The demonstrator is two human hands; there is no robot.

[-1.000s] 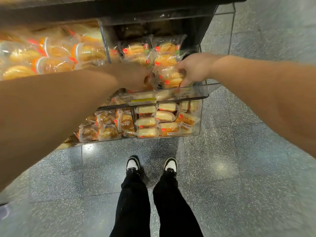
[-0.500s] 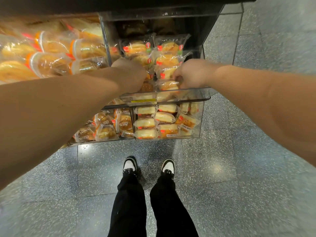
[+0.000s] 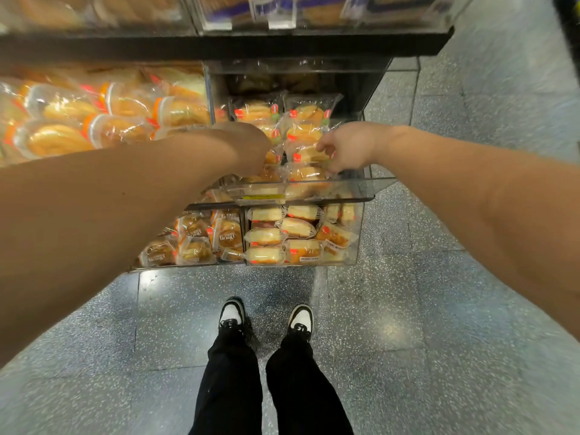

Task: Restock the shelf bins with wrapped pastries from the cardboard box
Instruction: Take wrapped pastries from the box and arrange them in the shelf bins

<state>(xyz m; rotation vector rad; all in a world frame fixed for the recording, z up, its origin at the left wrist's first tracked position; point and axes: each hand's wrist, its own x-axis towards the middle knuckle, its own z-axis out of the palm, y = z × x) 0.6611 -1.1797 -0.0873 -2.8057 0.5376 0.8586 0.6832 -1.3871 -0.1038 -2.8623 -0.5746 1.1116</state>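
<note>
Both hands reach into the clear middle shelf bin (image 3: 370, 188), which holds two rows of wrapped pastries (image 3: 306, 114) with red marks on the wrappers. My right hand (image 3: 350, 146) pinches the edge of a wrapped pastry (image 3: 306, 157) near the front of the right row, between curled fingers and thumb. My left hand (image 3: 251, 144) lies over the left row with its back to the camera. Its fingers are hidden, so I cannot tell whether it holds anything. The cardboard box is not in view.
A bin of larger wrapped buns (image 3: 94, 127) sits to the left. Lower bins (image 3: 357, 246) of other pastries stand beneath, and a black shelf edge (image 3: 251, 45) runs above. My shoes (image 3: 232, 315) stand on the speckled grey floor (image 3: 408, 309).
The view has tilted up, bringing the upper shelf into sight. Both hands stay in the same bin, and my right hand has shifted slightly back from the front pastry.
</note>
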